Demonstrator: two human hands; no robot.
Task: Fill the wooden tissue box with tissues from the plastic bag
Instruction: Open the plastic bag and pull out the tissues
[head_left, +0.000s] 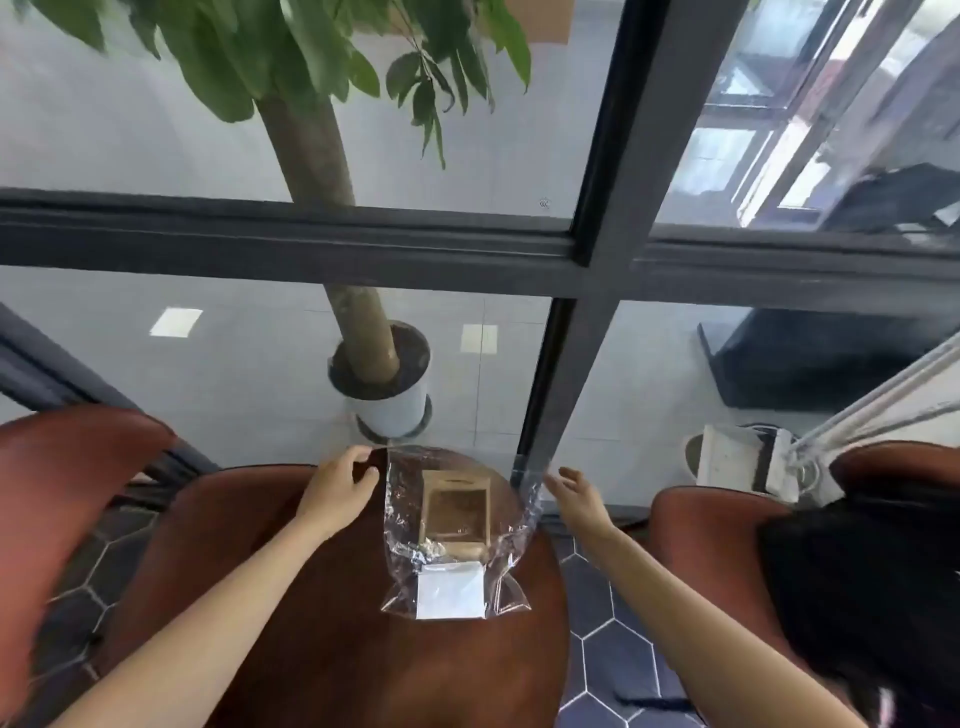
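Observation:
A clear plastic bag (400, 499) stands upright over the round brown table (332, 623), stretched between my two hands. White folded tissues (449, 590) lie in its bottom. The wooden tissue box (456, 512) shows through the bag's film, lying behind it on the table with its open side towards me. My left hand (337, 493) pinches the bag's top left corner. My right hand (576, 499) has its fingertips on the bag's top right edge, fingers only loosely curled.
Reddish-brown chairs stand to the left (67, 483) and right (711, 540) of the table. A glass wall with dark frames (556, 395) runs just behind the table. Beyond it stands a potted tree (389, 395).

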